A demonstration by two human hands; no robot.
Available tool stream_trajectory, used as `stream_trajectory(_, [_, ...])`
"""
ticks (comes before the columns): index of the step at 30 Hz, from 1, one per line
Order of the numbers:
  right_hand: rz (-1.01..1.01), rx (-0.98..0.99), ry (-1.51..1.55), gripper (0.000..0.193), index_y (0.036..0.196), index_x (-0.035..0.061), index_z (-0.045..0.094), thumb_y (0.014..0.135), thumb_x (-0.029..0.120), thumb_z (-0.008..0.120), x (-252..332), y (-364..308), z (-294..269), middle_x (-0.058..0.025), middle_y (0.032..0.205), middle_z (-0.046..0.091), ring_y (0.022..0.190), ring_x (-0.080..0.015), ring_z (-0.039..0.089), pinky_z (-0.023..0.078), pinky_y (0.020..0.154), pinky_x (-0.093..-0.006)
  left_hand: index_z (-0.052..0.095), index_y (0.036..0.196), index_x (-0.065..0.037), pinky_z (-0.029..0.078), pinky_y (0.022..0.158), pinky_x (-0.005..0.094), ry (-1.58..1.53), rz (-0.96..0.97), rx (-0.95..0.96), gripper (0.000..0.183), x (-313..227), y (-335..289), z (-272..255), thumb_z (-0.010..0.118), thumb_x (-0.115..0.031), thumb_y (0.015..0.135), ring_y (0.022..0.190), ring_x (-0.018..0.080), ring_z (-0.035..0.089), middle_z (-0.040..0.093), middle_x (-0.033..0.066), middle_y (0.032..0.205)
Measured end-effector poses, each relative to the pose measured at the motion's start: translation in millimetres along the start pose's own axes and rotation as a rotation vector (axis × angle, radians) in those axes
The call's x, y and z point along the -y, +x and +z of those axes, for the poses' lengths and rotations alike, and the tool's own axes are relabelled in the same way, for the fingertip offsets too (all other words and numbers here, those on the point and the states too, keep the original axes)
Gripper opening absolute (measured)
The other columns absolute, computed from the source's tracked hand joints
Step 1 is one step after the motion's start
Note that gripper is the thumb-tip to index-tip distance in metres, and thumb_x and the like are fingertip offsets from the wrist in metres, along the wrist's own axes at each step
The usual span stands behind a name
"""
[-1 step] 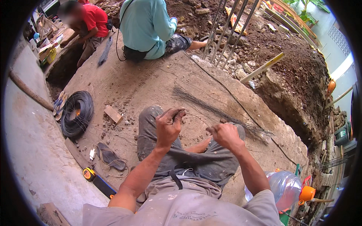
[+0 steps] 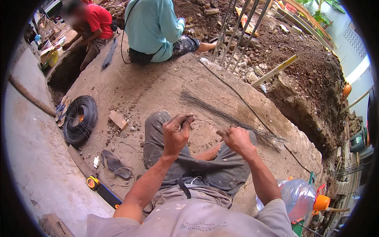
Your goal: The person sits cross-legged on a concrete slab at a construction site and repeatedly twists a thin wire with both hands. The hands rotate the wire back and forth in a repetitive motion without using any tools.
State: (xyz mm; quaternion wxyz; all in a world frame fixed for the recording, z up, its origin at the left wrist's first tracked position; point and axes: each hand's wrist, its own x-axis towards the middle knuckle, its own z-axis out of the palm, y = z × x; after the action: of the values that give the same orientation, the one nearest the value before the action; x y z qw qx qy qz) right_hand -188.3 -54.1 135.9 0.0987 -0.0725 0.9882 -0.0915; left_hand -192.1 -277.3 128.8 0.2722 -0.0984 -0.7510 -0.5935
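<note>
A thin dark wire (image 2: pixel 206 121) spans the gap between my hands above my crossed legs. My left hand (image 2: pixel 175 133) pinches one end of it between thumb and fingertips. At the other end my right hand (image 2: pixel 238 141) is closed, its fingertips pressed together on the wire. Just beyond my knees a loose bundle of cut wires (image 2: pixel 221 112) lies across the concrete slab (image 2: pixel 158 87). To the left rests a black coil of wire (image 2: pixel 91 114), with loose strands trailing from it.
Near my left side are a wooden block (image 2: pixel 118 119), a dark sandal (image 2: pixel 116 164) and a tape measure (image 2: pixel 93 182). A large clear bottle (image 2: pixel 298 197) lies by my right elbow. Ahead sit a person in teal (image 2: pixel 152 29) and one in red (image 2: pixel 100 21). Upright steel bars (image 2: pixel 241 35) stand beside a dug trench.
My right hand has shifted up very slightly. Everything else looks the same.
</note>
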Motion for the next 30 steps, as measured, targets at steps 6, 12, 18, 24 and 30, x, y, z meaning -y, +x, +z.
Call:
stream_trajectory(6, [-0.021,-0.403,0.517,0.030,0.077,0.0036,0.069,0.087,0.031,0.066,-19,26,-23,-0.0118,0.058,0.058,0.053,-0.0201,0.054,0.042,0.052,-0.0354,0.069,0.095,0.001,0.050,0.058,0.0237,-0.270,-0.336,0.020,0.013,26,-9,3,0.067,-0.006,0.085,0.064,0.0118,0.065,0.070,0.0075,0.078])
stream_trajectory(12, [-0.205,-0.291,0.885,0.021,0.073,-0.0020,0.067,0.081,0.017,0.072,-8,12,-79,0.0032,0.052,0.046,0.050,-0.0047,0.040,0.030,0.044,-0.0253,0.068,0.092,0.004,0.050,0.054,0.0226,-0.534,-0.669,-0.045,0.015,11,11,4,0.069,-0.008,0.084,0.060,0.0128,0.063,0.069,0.0094,0.075])
stream_trajectory(18, [-0.477,0.141,0.602,0.019,0.084,0.0016,0.073,0.081,0.020,0.071,-10,-14,-94,-0.0090,0.068,0.068,0.059,-0.0179,0.063,0.048,0.055,-0.0329,0.068,0.092,0.005,0.051,0.053,0.0235,-0.581,-0.674,0.061,0.014,12,24,-9,0.068,-0.006,0.084,0.059,0.0136,0.064,0.068,0.0099,0.074])
stream_trajectory(24, [-0.053,0.051,0.017,0.029,0.088,0.0126,0.073,0.087,0.038,0.059,-17,-1,-22,-0.0169,0.080,0.068,0.076,-0.0353,0.066,0.051,0.069,-0.0437,0.067,0.093,0.005,0.051,0.054,0.0238,-0.399,-0.701,0.188,0.013,-20,33,-14,0.064,-0.006,0.086,0.060,0.0136,0.064,0.068,0.0101,0.075])
stream_trajectory(30, [0.059,-0.301,0.045,0.031,0.081,0.0050,0.066,0.087,0.035,0.061,-29,24,-18,-0.0186,0.070,0.064,0.070,-0.0342,0.065,0.049,0.060,-0.0434,0.067,0.093,0.005,0.052,0.055,0.0244,-0.443,-0.743,0.187,0.015,-2,17,-15,0.066,-0.008,0.086,0.060,0.0143,0.065,0.069,0.0117,0.076])
